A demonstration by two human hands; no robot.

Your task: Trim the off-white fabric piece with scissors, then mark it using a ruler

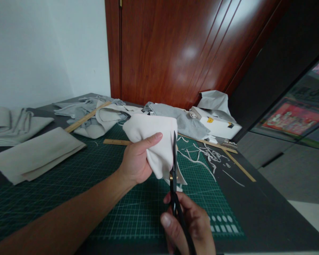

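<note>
In my left hand is a piece of white fabric, pinched with the thumb on top and lifted above the green cutting mat. My right hand grips black scissors by the handles, their blades pointing away from me. The blades lie along the fabric's right edge, and one blade shows in front of the cloth. A narrow strip of fabric hangs just right of the blades. The fingers of my left hand behind the cloth are hidden.
Folded pale fabric lies at the left. Grey cloth and a white box stand toward the back. Thin offcuts are scattered at the right, near wooden rulers. A wooden door rises behind the table.
</note>
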